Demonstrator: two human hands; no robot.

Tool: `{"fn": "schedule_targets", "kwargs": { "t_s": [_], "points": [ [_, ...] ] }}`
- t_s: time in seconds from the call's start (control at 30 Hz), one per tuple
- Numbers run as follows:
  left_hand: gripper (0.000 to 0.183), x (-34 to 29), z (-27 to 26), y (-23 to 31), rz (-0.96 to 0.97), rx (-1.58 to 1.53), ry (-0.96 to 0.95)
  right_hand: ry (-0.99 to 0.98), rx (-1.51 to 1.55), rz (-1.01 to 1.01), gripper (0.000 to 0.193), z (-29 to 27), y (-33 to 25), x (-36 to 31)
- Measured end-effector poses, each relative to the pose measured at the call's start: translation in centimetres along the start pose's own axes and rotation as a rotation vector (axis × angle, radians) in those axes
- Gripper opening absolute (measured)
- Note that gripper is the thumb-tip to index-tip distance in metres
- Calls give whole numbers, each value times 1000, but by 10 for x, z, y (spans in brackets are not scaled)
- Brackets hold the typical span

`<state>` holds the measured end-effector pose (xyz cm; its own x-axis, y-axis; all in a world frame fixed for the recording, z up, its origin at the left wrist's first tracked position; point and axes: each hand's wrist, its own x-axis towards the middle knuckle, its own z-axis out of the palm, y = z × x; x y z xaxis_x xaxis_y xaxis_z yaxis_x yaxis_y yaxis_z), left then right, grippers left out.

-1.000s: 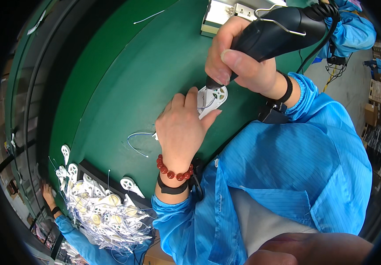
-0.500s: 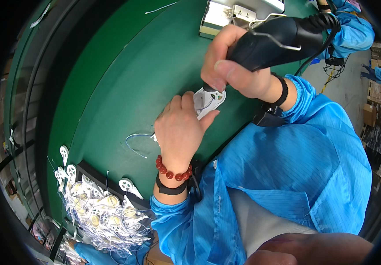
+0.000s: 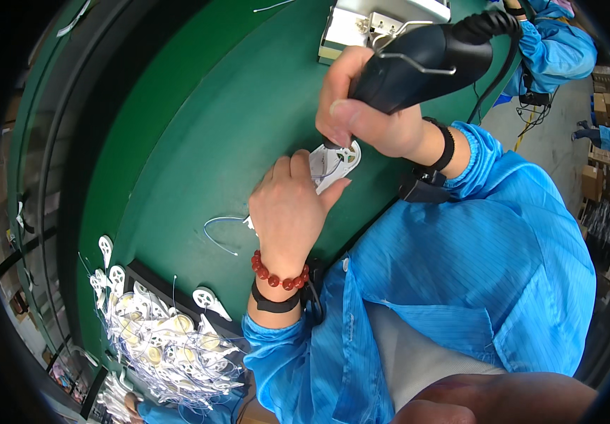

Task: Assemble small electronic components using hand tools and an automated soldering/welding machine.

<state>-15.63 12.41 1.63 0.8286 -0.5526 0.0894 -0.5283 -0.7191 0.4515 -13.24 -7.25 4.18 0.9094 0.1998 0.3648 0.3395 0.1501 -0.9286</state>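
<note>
My right hand (image 3: 368,113) is wrapped round a black electric screwdriver (image 3: 425,67) with a wire hanger and a coiled cord. Its tip points down at the wheel-like end of a white plastic part (image 3: 333,164); the exact contact is hidden by my fingers. My left hand (image 3: 287,205) is closed over the other end of that part, pressing it to the green table, thumb along its near side. A thin blue-and-white wire (image 3: 209,230) runs out from under my left hand. I wear a red bead bracelet and a black band on the left wrist.
A tray (image 3: 151,283) at lower left is heaped with similar white parts (image 3: 171,339) and tangled wires. One loose white part (image 3: 209,302) lies on its edge. A metal box-like device (image 3: 383,25) stands at the far side. Co-workers in blue are at upper right and lower left.
The screwdriver's body and my right hand have shifted slightly left. My left hand keeps its hold on the white part, nearly unmoved.
</note>
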Motion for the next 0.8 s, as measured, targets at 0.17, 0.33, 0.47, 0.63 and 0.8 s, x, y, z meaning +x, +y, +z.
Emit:
{"fn": "schedule_targets", "kwargs": {
  "t_s": [0.17,0.33,0.47,0.63,0.8],
  "points": [
    [57,5,0,2,8,-18,6,-29,-97,-24,15,-5,-8,3],
    [55,2,1,1,-12,-13,5,136,144,-259,16,-34,-30,9],
    [56,1,0,1,-10,10,-12,404,44,-424,13,-66,-44,20],
    [57,-1,3,1,7,28,5,460,-57,-345,16,-76,-48,24],
    [58,-4,3,3,11,46,4,477,-89,-318,15,-70,-44,23]
  ]
}}
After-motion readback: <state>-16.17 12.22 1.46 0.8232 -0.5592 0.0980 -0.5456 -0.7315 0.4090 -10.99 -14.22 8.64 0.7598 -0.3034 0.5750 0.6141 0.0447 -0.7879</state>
